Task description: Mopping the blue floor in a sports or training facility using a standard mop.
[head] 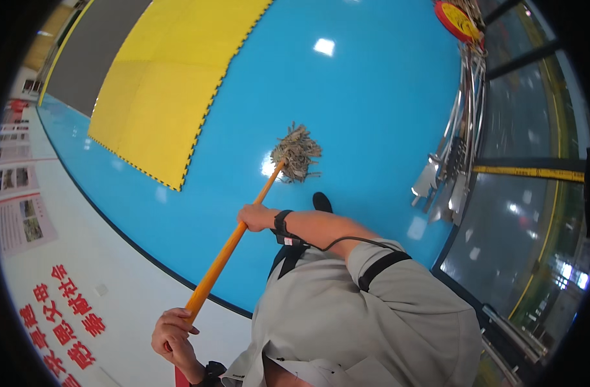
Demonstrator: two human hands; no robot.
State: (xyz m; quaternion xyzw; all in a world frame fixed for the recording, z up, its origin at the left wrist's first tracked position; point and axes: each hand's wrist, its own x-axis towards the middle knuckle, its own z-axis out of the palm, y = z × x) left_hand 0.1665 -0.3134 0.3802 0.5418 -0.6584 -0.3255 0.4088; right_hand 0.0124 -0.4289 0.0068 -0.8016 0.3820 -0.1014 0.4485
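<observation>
A string mop with a grey, frayed head (297, 152) rests on the glossy blue floor (363, 106) in front of me. Its orange wooden handle (222, 256) slants down to the lower left, towards my body. My right hand (257, 217) grips the handle partway along its length, with a black strap and a small device on the wrist. At the top end of the handle, my left hand (173, 334) is closed around it, a black band on its wrist. One dark shoe (322, 202) shows just below the mop head.
Yellow interlocking mats (154, 96) lie at the upper left, beside a grey mat (91, 53). Shovels (426, 179) and long metal poles stand along the glass partition (517, 116) at right. A red and yellow round object (458, 22) is beyond. A white wall (130, 309) with red lettering runs along the left.
</observation>
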